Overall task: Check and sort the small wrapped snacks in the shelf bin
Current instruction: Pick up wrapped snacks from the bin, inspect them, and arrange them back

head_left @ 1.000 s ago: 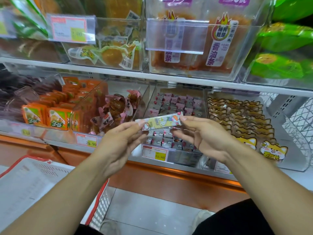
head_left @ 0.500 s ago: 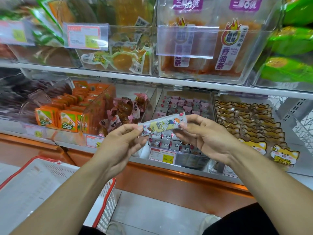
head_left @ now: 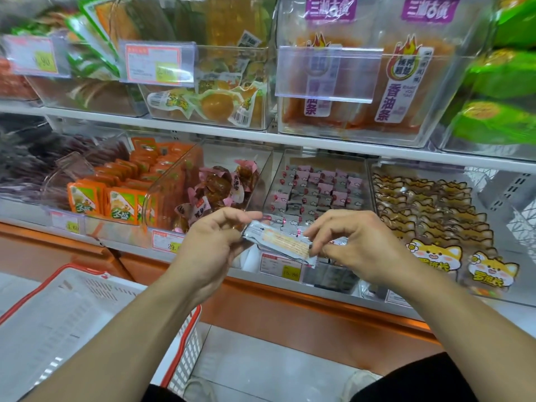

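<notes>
A small wrapped snack bar [head_left: 280,241] with a silvery wrapper and a clear window on a pale filling is held in front of the lower shelf. My left hand [head_left: 216,240] pinches its left end and my right hand [head_left: 352,242] pinches its right end. The back of the wrapper faces me and the bar tilts down to the right. Behind it a clear shelf bin [head_left: 367,181] holds several small pink and grey wrapped snacks [head_left: 316,190] in rows.
Neighbouring clear bins hold brown pink-wrapped snacks [head_left: 220,187], orange packets [head_left: 121,192] and cartoon-dog packets [head_left: 435,216]. The upper shelf [head_left: 261,134] carries larger bins with price tags. A red-rimmed basket with paper [head_left: 87,320] stands at lower left beside the orange shelf base [head_left: 304,311].
Both hands have turned the snack bar over: its printed front showed before, its silvery back with the clear window shows now. The bar dropped slightly and tilts down to the right.
</notes>
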### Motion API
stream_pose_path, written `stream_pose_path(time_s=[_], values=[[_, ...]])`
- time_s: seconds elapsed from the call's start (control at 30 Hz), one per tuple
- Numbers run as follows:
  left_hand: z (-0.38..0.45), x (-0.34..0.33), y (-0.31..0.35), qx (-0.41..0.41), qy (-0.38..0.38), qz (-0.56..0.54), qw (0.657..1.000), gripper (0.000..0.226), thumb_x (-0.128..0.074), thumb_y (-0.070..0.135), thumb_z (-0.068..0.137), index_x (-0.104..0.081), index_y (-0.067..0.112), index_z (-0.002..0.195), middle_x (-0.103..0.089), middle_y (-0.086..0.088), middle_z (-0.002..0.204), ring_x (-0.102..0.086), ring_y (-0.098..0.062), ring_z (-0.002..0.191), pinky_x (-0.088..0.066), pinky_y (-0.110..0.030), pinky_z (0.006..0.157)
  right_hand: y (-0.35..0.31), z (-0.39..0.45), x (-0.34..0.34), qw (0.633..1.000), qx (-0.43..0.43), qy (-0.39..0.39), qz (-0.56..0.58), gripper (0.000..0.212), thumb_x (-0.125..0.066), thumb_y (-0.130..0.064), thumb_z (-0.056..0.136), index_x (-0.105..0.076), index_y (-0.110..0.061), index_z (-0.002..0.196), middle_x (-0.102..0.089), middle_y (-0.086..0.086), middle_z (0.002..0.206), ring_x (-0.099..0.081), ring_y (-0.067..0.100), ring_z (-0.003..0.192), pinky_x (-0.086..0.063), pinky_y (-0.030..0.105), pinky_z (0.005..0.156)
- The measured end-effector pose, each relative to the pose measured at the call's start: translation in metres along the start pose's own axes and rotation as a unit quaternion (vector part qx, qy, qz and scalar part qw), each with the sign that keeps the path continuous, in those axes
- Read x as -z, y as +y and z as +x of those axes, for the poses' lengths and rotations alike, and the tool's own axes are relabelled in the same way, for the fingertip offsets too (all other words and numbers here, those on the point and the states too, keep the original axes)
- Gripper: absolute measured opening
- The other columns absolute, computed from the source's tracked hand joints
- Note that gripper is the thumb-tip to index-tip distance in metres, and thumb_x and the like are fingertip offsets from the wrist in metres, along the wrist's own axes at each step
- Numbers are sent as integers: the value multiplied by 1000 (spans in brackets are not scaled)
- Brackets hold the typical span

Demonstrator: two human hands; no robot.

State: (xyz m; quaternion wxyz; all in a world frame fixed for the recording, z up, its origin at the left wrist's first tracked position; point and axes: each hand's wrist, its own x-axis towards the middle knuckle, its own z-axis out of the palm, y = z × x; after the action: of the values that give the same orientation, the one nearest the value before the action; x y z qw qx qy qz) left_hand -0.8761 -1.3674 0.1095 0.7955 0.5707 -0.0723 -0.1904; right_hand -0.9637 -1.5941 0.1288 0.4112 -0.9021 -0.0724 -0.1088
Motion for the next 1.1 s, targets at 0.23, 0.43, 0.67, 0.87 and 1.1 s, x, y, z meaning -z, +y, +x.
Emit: stream_pose_path(time_s=[0.23, 0.43, 0.67, 0.87, 1.1], values=[[1, -10, -6, 75, 15, -43, 996, 27, -44, -8, 96, -68, -7, 109, -75, -25, 104, -76, -33, 95, -61, -26, 69, 3, 2, 7, 968, -60, 42, 241, 13, -85, -18, 68, -74, -14, 75, -78, 3, 96, -74, 25, 81, -62, 30, 70], [3, -32, -13, 42, -1, 37, 998, 18, -57, 6, 100, -73, 4, 108, -77, -12, 105, -76, -29, 93, -62, -28, 75, 14, 4, 21, 918, -114, 227, 306, 11, -72, -12, 88, -61, -14, 87, -77, 9, 90, -76, 22, 86, -61, 26, 71], [6, -61, -36, -194, -54, 465, 862, 20, -67, 26, 95, -72, 30, 114, -68, 17, 115, -61, -3, 107, -49, -25, 95, 36, 0, 54, 948, -100, 300, -39, 8, -69, -27, 94, -70, -34, 97, -71, -19, 86, -61, -6, 71, -41, 8, 56], [22, -85, -54, -224, -133, 593, 762, 50, -61, 41, 97, -52, 22, 143, -53, 3, 144, -40, -15, 137, -29, -32, 115, 38, -1, 52, 957, -118, 156, -216, 12, -67, -25, 96, -72, -29, 105, -64, -17, 95, -55, -1, 82, -39, 17, 71], [41, -98, -69, -209, -146, 699, 668, 73, -42, 66, 96, -36, 20, 153, -38, 1, 157, -23, -22, 149, -15, -47, 123, 37, 4, 53, 944, -130, 111, -283, 7, -63, -35, 96, -66, -35, 102, -72, -7, 97, -66, 19, 88, -56, 42, 81]])
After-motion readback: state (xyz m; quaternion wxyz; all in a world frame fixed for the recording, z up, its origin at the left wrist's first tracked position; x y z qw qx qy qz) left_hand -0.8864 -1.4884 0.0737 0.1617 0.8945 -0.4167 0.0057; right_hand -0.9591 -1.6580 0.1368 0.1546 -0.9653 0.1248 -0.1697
